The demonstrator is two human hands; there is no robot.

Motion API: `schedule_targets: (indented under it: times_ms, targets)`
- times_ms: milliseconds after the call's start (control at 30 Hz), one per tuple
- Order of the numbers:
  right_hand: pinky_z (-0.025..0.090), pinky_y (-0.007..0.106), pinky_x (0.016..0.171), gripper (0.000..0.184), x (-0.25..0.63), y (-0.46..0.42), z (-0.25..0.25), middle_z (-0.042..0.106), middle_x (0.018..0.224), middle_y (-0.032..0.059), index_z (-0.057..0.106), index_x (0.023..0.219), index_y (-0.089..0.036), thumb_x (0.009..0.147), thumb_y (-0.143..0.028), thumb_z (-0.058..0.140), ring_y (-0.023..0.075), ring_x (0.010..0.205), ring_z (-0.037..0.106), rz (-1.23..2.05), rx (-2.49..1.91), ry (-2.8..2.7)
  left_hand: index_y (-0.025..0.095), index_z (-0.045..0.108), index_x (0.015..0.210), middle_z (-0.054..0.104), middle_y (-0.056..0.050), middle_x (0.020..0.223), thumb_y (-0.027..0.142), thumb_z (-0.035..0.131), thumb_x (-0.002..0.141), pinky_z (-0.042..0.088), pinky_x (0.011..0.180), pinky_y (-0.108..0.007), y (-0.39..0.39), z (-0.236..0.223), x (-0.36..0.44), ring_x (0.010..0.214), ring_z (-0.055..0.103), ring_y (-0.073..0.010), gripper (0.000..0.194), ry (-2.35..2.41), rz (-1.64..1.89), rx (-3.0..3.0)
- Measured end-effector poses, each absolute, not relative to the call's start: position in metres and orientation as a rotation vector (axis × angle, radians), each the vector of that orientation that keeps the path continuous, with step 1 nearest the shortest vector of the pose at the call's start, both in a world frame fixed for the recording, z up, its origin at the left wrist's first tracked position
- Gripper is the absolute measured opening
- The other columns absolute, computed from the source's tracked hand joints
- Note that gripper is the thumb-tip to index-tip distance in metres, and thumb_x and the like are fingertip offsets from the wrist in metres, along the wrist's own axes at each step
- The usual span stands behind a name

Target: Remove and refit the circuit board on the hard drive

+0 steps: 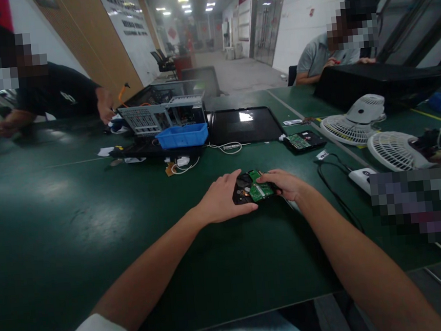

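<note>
A hard drive [242, 192] with a green circuit board [262, 190] on its upward face is held over the green table, in front of me. My left hand [223, 198] grips its left end, thumb along the near edge and fingers at the far side. On the other end, my right hand [286, 183] is closed, its fingers resting by the board's top and right edge. The hands hide parts of both ends. Farther right lies a second black unit [304, 140] with a green board, touched by neither hand.
Ahead stand an opened computer case [147, 120], a blue bin [183, 136] and a flat black panel [246, 124]. White fan parts [350, 126], a white power strip [362, 178] and a black cable [333, 189] lie right. One person [63, 91] sits left, another [313, 59] right behind a black case [371, 82].
</note>
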State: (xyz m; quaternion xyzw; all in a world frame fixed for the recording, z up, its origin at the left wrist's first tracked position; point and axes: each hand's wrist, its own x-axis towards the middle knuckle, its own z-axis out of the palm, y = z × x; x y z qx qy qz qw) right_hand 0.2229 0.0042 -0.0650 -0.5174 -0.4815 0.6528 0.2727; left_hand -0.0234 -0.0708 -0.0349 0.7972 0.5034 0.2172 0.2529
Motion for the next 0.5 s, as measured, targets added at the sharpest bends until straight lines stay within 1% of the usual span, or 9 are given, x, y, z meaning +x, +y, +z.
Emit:
schedule_targets:
  times_ms: [67,133,200,267,333,400,433,500]
  targets:
    - [0.031,0.019,0.033,0.021,0.223,0.003,-0.064,0.069,0.061,0.0007,0.068,0.08,-0.016,0.072,-0.024,0.085,0.0087,0.045,0.054,1.794,-1.365,-1.302,0.02,0.047,0.156,0.057,-0.017,0.15,0.075,0.065,0.084,0.039,0.113,-0.051,-0.065,-0.03,-0.031,0.135,0.053,-0.0383,0.092,1.311,0.629,1.958]
    - [0.038,0.019,0.037,0.02,0.222,0.001,-0.062,0.071,0.062,0.0018,0.069,0.081,-0.016,0.071,-0.024,0.085,0.0107,0.048,0.058,1.851,-1.31,-1.305,0.02,0.064,0.139,0.067,-0.015,0.137,0.075,0.055,0.09,0.042,0.109,-0.049,-0.056,-0.032,-0.039,0.128,0.059,-0.0358,0.074,1.294,0.679,1.639]
    - [0.045,0.02,0.043,0.02,0.222,-0.001,-0.06,0.073,0.065,0.0029,0.07,0.083,-0.016,0.072,-0.024,0.084,0.0125,0.052,0.062,1.906,-1.245,-1.308,0.018,0.071,0.123,0.071,-0.015,0.13,0.075,0.053,0.091,0.044,0.108,-0.048,-0.048,-0.042,-0.043,0.126,0.061,-0.035,0.068,1.259,0.722,1.25]
    - [0.05,0.021,0.048,0.02,0.222,-0.003,-0.058,0.075,0.069,0.0036,0.07,0.084,-0.016,0.072,-0.024,0.083,0.0133,0.055,0.065,1.94,-1.196,-1.317,0.017,0.071,0.118,0.073,-0.014,0.124,0.071,0.06,0.088,0.047,0.107,-0.047,-0.045,-0.055,-0.042,0.123,0.064,-0.0338,0.062,1.136,0.674,0.91]
    - [0.053,0.022,0.052,0.021,0.222,-0.005,-0.055,0.076,0.074,0.0043,0.071,0.086,-0.016,0.071,-0.024,0.084,0.0137,0.058,0.067,1.964,-1.166,-1.327,0.018,0.069,0.122,0.075,-0.012,0.121,0.064,0.066,0.087,0.047,0.108,-0.045,-0.048,-0.066,-0.036,0.121,0.067,-0.031,0.057,0.935,0.609,0.687]
    - [0.054,0.022,0.055,0.024,0.223,-0.007,-0.052,0.077,0.077,0.0047,0.072,0.088,-0.015,0.07,-0.025,0.084,0.0139,0.06,0.068,1.982,-1.147,-1.338,0.02,0.064,0.132,0.074,-0.012,0.124,0.063,0.063,0.091,0.043,0.112,-0.047,-0.054,-0.071,-0.029,0.121,0.068,-0.0299,0.059,0.723,0.543,0.583]
    - [0.055,0.022,0.056,0.026,0.224,-0.008,-0.051,0.077,0.078,0.0046,0.072,0.089,-0.015,0.07,-0.026,0.085,0.0138,0.06,0.069,1.99,-1.14,-1.345,0.019,0.061,0.137,0.073,-0.013,0.126,0.066,0.059,0.093,0.041,0.114,-0.049,-0.059,-0.071,-0.026,0.121,0.068,-0.0308,0.064,0.631,0.494,0.554]
    - [0.055,0.022,0.058,0.029,0.225,-0.009,-0.049,0.077,0.078,0.0038,0.073,0.091,-0.015,0.069,-0.028,0.086,0.0134,0.061,0.069,1.993,-1.127,-1.36,0.014,0.055,0.144,0.069,-0.02,0.133,0.075,0.047,0.093,0.037,0.116,-0.055,-0.068,-0.067,-0.019,0.124,0.066,-0.0354,0.079,0.459,0.378,0.512]
